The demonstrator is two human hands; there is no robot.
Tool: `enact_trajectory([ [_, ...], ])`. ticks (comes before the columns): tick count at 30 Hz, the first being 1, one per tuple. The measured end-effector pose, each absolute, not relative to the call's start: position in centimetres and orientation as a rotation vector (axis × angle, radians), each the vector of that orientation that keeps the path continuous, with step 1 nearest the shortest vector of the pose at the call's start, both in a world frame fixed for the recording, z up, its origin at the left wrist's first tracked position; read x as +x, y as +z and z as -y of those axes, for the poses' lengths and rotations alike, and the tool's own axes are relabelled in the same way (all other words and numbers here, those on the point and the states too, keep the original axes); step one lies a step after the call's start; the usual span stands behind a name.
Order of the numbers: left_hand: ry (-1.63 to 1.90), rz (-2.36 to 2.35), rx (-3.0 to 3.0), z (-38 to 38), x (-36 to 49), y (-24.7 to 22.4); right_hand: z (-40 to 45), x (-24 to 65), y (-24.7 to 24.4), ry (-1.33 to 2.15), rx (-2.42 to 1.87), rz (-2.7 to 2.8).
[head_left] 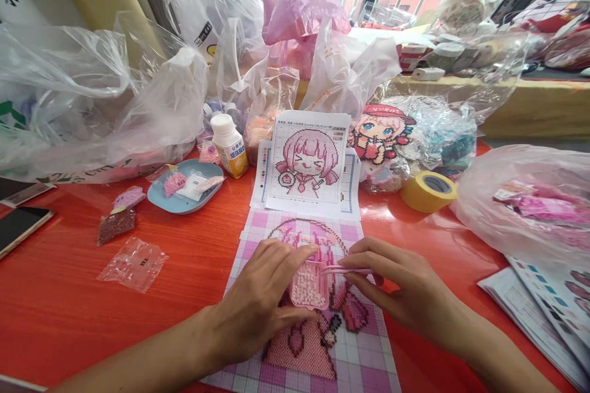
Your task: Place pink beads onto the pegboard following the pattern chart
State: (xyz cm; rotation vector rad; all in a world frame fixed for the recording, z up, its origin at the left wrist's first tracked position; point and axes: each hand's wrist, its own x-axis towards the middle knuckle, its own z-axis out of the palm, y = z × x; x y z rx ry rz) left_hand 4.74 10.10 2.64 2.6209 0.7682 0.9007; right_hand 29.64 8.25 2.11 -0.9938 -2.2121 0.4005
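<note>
My left hand [258, 295] grips a small pink tray [325, 295] filled with pale fuse beads [308, 285], holding it above a pegboard. In my right hand [396, 276] are pink tweezers [345, 270], closed between thumb and fingers, with their tips at the tray's upper right edge. Below both hands lies the pegboard [369, 374], with pink and white squares and a partly bead-covered figure [299, 356] outlined in dark beads. My hands and the tray hide part of the figure. A printed pattern sheet [306, 166] of a pink-haired character leans behind the board.
To the left are a blue plate [161, 199] with bead bags, a white bottle [228, 144], an opened clear bag [138, 264] and a phone [21, 227]. Yellow tape [428, 191], a plastic bag [516, 196] and printed sheets [530, 307] lie right. Plastic bags line the back.
</note>
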Motion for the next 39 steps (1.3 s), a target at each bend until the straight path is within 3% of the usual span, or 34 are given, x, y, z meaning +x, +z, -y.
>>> enact_trajectory([
  [39,1.045,-0.898,2.671,-10.5,4.9,2.5,-8.2,31.0,2.4,0.628,-1.076,2.365],
])
